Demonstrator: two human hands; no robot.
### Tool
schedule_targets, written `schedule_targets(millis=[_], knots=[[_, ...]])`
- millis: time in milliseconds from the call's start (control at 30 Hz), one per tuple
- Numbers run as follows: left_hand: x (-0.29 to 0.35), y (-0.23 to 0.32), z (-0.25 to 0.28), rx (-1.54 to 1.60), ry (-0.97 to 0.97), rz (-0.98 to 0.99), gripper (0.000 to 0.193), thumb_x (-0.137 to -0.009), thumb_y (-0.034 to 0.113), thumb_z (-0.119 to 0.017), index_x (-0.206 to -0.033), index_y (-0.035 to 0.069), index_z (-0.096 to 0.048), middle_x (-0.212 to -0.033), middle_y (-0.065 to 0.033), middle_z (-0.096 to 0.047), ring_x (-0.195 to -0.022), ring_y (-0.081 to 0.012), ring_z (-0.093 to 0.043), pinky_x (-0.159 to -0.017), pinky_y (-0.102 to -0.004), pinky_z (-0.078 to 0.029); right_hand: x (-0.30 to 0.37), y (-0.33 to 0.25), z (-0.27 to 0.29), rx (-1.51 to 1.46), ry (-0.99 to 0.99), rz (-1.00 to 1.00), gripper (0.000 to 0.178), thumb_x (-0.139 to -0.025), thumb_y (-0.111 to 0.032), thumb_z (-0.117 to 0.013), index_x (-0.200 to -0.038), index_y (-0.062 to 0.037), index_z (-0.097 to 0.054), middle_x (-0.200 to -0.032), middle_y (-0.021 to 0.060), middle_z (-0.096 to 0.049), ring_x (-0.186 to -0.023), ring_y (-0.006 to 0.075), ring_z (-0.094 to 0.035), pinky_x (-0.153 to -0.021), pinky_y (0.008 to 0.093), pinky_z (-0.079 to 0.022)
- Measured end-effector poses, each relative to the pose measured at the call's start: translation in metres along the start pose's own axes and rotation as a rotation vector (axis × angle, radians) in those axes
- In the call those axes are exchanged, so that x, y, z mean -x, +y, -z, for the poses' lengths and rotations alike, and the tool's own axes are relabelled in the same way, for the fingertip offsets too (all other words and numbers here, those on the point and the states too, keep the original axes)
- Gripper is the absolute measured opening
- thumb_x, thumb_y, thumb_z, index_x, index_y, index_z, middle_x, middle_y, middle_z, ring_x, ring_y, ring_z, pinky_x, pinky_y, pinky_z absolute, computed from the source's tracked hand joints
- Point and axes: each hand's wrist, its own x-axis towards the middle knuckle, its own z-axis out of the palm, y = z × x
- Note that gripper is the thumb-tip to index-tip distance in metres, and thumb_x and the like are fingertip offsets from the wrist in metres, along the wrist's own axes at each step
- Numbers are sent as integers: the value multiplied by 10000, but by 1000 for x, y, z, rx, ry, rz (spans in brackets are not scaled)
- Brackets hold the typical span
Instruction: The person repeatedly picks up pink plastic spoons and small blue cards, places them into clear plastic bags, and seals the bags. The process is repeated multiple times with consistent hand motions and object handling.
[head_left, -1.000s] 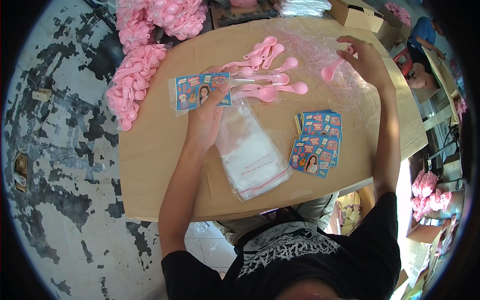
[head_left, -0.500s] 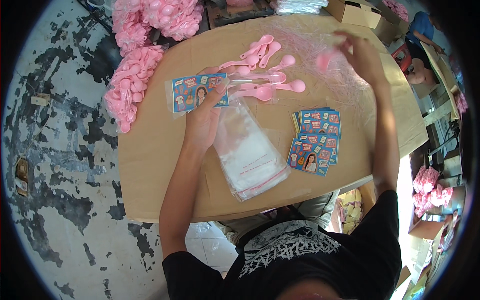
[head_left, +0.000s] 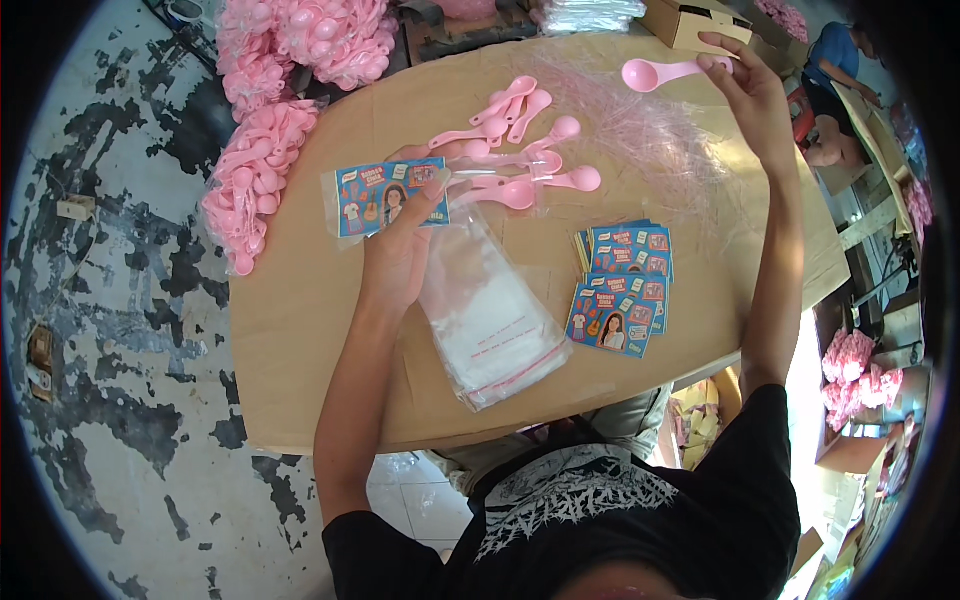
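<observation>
My left hand [head_left: 402,245] is closed on a blue printed card [head_left: 372,200] in a clear plastic bag, the thumb on top near the card's right edge. At the far right of the table my right hand [head_left: 758,105] is raised, pinching a pink measuring spoon [head_left: 643,76] by the handle end. Its bowl points left. Several pink spoons [head_left: 515,193] lie just beyond my left hand, some partly under clear plastic. A stack of clear plastic bags [head_left: 497,335] lies below that hand. To its right is a pile of blue cards [head_left: 618,315].
Thin clear-pink plastic strips [head_left: 640,140] lie tangled at the table's far right. Large bags of pink spoons [head_left: 262,170] stand along the left edge. A cardboard box [head_left: 695,25] and stacked clear packets [head_left: 590,14] sit at the back. Another person [head_left: 835,70] works at the far right.
My right hand has moved away and to the right, carrying the pink measuring spoon off the plastic strips; the spoon is now held out sideways. My left hand keeps the bagged card in nearly the same place.
</observation>
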Motion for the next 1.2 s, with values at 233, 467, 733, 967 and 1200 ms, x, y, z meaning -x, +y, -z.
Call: schedule_targets(millis=[233, 467, 733, 967, 1200], knots=[[2, 0, -2, 10, 24, 16, 374, -924, 42, -588, -1286, 56, -493, -1328, -208, -543, -1243, -297, -528, -1052, -505, -423, 13, -30, -18, -255, -352, -106, 262, -964, -224, -598, -1170, -69, -647, -828, -42, -615, -688, 27, -470, -616, 182, -384], [2, -3, 3, 80, 69, 7, 404, -931, 54, -594, -1311, 81, -461, -1353, -201, -521, -1252, -288, -522, -1076, -487, -409, 39, -62, -78, -540, -456, -236, 130, -961, -176, -595, -1020, -62, -612, -710, -30, -611, -596, 14, -486, -557, 190, -345], [20, -9, -40, 169, 105, 41, 390, -979, 110, -565, -1334, 91, -407, -1275, -102, -556, -1230, -209, -533, -1039, -394, -466, 84, -126, -117, -835, -559, -377, 251, -1004, -236, -540, -1158, -39, -525, -1151, 103, -585, -893, 128, -610, -724, 240, -446], [29, -16, -46, 271, 15, 161, 489, -976, 119, -576, -1411, 127, -352, -1351, -81, -515, -1304, -209, -459, -1107, -364, -391, 97, -124, -133, -571, -460, -26, 201, -1019, -136, -471, -1181, -17, -487, -1123, 110, -550, -959, 186, -557, -824, 305, -465], [-3, 5, -30, 197, -59, 9, 644, -970, 243, -586, -1475, 18, -255, -1478, -139, -378, -1396, -231, -355, -1168, -399, -283, 23, -123, -21, -305, -181, 107, 145, -971, -110, -548, -1074, -19, -594, -980, 87, -590, -965, 184, -591, -825, 309, -474]])
